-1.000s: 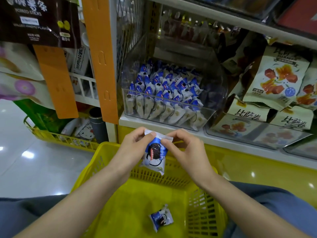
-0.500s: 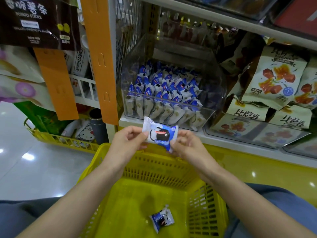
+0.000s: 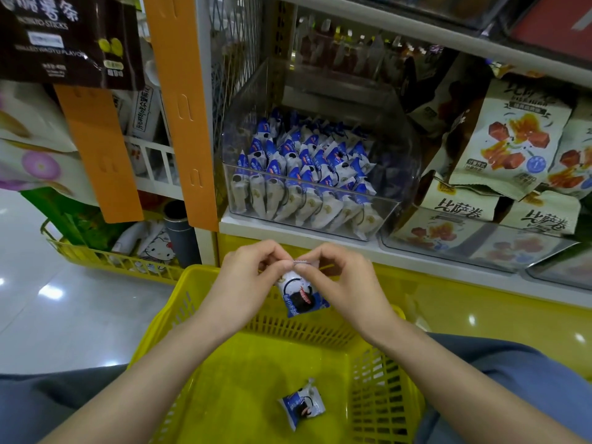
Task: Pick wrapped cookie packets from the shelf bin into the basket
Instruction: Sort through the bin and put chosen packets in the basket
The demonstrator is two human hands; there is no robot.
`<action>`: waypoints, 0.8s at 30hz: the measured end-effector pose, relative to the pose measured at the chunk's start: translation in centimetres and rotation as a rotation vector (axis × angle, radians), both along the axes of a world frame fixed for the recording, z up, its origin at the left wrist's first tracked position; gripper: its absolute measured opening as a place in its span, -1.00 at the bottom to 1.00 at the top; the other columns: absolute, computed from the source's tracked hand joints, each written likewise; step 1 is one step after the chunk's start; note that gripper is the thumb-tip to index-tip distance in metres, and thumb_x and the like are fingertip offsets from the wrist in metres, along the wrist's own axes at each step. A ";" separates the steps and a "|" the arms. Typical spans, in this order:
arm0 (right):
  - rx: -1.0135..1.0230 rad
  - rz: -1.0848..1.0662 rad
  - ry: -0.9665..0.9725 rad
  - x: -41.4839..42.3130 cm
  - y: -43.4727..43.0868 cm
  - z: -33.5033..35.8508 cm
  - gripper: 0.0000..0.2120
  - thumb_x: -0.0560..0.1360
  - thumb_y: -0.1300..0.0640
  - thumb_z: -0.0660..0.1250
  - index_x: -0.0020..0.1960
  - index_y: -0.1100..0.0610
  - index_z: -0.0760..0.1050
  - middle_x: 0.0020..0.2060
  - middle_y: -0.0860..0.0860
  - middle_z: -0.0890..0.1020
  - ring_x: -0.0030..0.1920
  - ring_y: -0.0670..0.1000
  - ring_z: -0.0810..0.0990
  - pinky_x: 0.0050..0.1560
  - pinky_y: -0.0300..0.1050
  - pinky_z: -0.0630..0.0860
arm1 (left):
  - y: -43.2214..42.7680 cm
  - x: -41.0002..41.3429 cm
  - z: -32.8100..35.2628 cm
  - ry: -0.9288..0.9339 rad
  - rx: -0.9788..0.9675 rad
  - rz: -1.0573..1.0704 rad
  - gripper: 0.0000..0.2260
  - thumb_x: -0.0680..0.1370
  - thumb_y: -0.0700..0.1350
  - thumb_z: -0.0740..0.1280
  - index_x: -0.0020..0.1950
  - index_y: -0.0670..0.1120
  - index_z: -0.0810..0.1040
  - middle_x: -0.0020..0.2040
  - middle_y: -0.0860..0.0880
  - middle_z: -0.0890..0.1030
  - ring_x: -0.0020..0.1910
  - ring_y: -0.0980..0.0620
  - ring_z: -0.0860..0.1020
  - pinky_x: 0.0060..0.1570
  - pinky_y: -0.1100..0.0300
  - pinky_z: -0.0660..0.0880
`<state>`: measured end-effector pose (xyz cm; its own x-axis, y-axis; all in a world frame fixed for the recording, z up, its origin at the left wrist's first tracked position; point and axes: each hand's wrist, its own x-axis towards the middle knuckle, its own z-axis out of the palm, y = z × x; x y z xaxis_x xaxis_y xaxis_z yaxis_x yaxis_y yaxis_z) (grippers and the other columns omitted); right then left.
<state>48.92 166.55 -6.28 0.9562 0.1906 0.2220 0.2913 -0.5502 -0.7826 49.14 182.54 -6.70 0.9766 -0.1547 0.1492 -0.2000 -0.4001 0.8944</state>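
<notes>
Now the left hand (image 3: 246,278) and right hand (image 3: 344,285) pinch with curled fingers (image 3: 283,263) the crimped top seam of a cookie packet (image 3: 301,294), which hangs below the fingertips over the far wall of the yellow basket (image 3: 320,328). Best to bring it nearer, clear of that slotted rigid plastic, then loosen both pinches together, since the glossy, puffy film is slick and light. Beyond the fingers, the clear bin (image 3: 405,161) holds more upright packets (image 3: 298,200).

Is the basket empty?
No: one cookie packet lies in the basket; a second packet hangs above, pinched by left hand and right hand.
</notes>
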 end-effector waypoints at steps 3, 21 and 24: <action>-0.032 0.008 -0.069 -0.1 0.1 0.0 -0.95 0.45 0.03 0.37 -0.09 -0.04 0.56 -0.22 -0.16 0.61 -0.13 -0.19 0.58 -0.09 -0.23 0.54 | -0.1 0.1 0.1 0.025 -0.049 0.007 -0.86 0.50 -0.21 0.34 -0.24 -0.03 0.56 -0.34 0.07 0.58 -0.30 0.15 0.53 -0.24 0.25 0.48; -0.140 0.012 -0.058 0.3 -0.1 -0.1 -0.46 0.30 0.09 0.51 0.24 -0.03 0.43 0.13 -0.17 0.42 0.18 -0.22 0.39 0.20 -0.48 0.26 | -0.1 0.2 0.6 0.580 -0.676 0.073 -0.75 0.51 -0.27 0.30 0.19 -0.20 0.49 0.03 -0.20 0.64 -0.11 0.01 0.63 -0.20 0.30 0.57; 0.286 -0.031 0.382 0.5 0.2 0.0 -0.38 0.45 0.10 0.37 0.42 0.08 0.18 0.30 -0.08 0.40 0.29 -0.15 0.38 0.33 -0.24 0.33 | 0.2 0.4 0.3 0.540 -0.707 0.083 -0.69 0.49 -0.31 0.31 0.23 -0.18 0.49 0.05 -0.15 0.65 -0.05 0.02 0.63 -0.12 0.29 0.56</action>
